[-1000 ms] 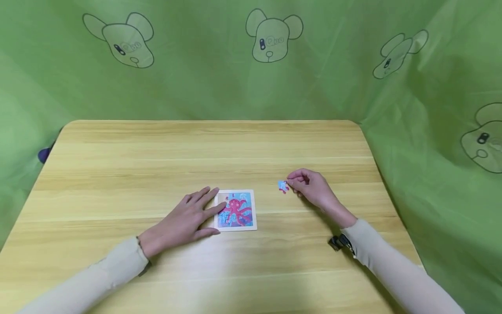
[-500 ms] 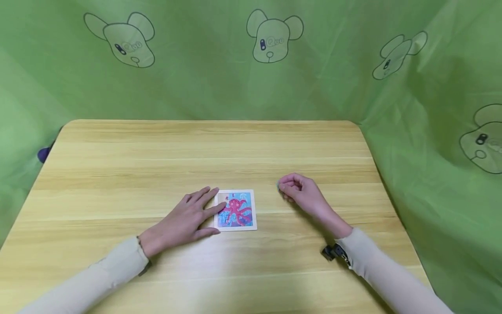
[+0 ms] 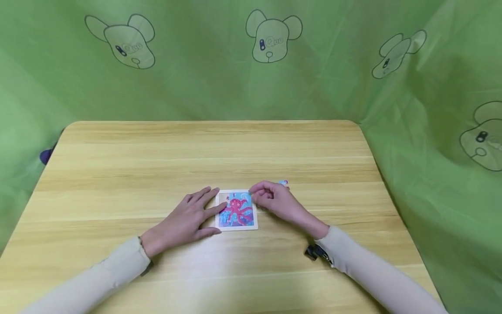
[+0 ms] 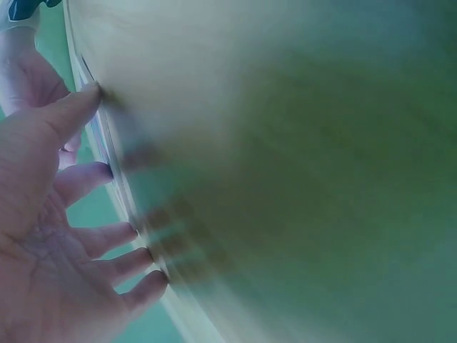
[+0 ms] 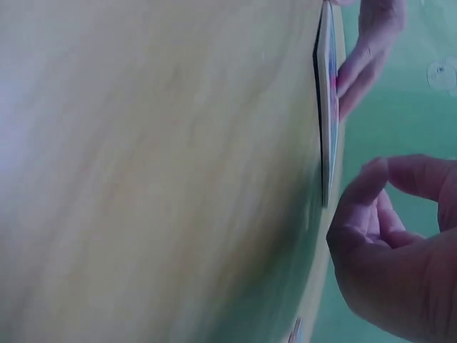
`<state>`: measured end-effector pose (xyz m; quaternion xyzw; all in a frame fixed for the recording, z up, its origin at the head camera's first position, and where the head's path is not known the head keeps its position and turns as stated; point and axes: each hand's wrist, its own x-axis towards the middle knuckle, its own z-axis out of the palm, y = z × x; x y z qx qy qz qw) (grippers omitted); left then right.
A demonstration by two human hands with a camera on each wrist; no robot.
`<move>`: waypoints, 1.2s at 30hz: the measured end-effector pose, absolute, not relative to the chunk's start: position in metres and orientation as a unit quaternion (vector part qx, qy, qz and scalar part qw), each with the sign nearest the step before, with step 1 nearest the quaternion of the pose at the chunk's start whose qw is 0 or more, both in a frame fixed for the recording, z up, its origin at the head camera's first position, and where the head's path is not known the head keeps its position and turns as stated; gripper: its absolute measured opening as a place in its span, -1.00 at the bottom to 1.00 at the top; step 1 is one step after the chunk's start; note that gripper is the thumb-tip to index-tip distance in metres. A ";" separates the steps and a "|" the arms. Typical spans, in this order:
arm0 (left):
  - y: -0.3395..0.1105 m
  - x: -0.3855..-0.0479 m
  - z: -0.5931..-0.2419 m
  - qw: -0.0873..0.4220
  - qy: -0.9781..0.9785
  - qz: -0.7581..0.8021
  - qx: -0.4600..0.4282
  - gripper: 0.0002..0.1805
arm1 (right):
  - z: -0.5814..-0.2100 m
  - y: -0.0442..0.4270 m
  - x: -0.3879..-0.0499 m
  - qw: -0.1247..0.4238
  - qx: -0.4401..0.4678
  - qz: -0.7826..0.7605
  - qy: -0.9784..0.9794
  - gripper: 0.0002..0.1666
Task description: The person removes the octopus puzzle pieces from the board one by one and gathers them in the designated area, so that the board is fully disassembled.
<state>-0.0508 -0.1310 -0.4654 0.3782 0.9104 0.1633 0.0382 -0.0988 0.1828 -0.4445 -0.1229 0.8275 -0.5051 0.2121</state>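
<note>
A square jigsaw puzzle [image 3: 237,214] with a red octopus on blue lies in a white frame on the wooden table. Its upper left part shows bare beige. My left hand [image 3: 187,220] rests across the frame's left side, fingers spread and nearly straight. Over the upper right corner is my right hand [image 3: 276,201], thumb and forefinger together in a pinch. Between those tips a puzzle piece is held, nearly all hidden by the fingers; the right wrist view shows only the curled fingers. Behind the right hand lie blue and pink puzzle pieces [image 3: 283,182], partly covered.
The light wooden table [image 3: 157,148] has rounded far corners. Green cloth [image 3: 204,83] with printed animal heads hangs behind and beside it. A small dark purple object [image 3: 45,156] shows past the table's left edge. A black device [image 3: 317,253] sits at the right wrist.
My right hand reached the loose pieces, closed its fingertips there, then moved left to the puzzle's upper right corner. The left hand has stayed in place.
</note>
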 end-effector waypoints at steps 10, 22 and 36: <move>-0.131 -0.051 -0.465 0.028 0.909 0.164 0.382 -0.21 | -0.453 0.152 -0.100 0.240 -0.214 -0.462 0.827 -0.71; -0.131 -0.050 -0.466 0.026 0.909 0.166 0.382 -0.22 | -0.445 0.136 -0.107 0.243 -0.253 -0.377 0.857 -0.59; -0.131 -0.050 -0.466 0.019 0.908 0.169 0.383 -0.23 | -0.447 0.132 -0.105 0.214 -0.245 -0.370 0.870 -0.68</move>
